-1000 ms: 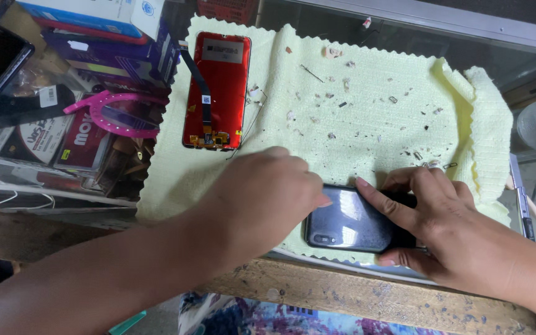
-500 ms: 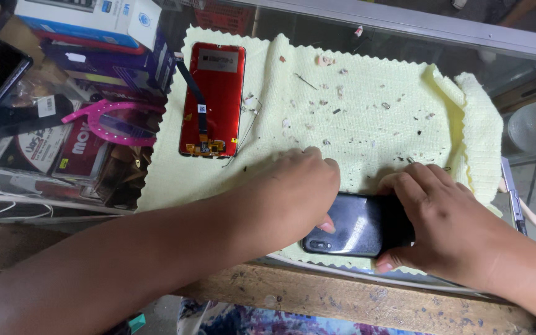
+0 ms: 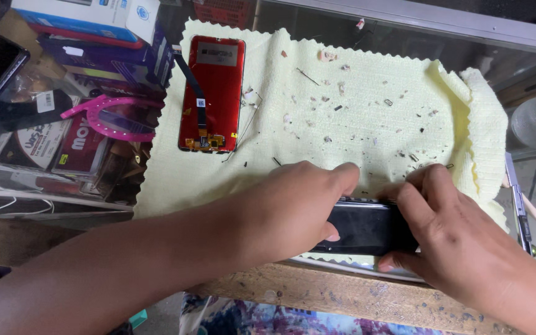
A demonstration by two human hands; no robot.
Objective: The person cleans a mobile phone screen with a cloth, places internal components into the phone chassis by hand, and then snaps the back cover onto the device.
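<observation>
Black and glossy, the phone body (image 3: 367, 226) now sits clamped between both hands at the near edge of the yellow cloth (image 3: 367, 118), where a second ago its bluish back lay flatter and more exposed under a pointing finger. The left hand (image 3: 286, 211) has closed over its left end, fingers curled across the top edge and the thumb tucked beneath, while the right hand (image 3: 460, 242) has shifted from pressing on the back to gripping the right end, fingers bent over the upper rim and thumb at the lower edge. Judging from that change, the handset has been turned up or squeezed along its long sides, as if its shell were being pressed or pried; I cannot tell which. Beyond the knuckles, the cloth is strewn with tiny screws, flecks and thin wires (image 3: 308, 76), all close enough to be scattered by a slip. Farther off, at the cloth's far left corner, lies a red phone frame (image 3: 211, 93) with a dark flex cable and bare connector. A pink tool (image 3: 110, 118) and stacked boxes (image 3: 88, 18) show beneath the glass counter (image 3: 404, 22); a wooden ledge (image 3: 342, 294) runs along the near side.
</observation>
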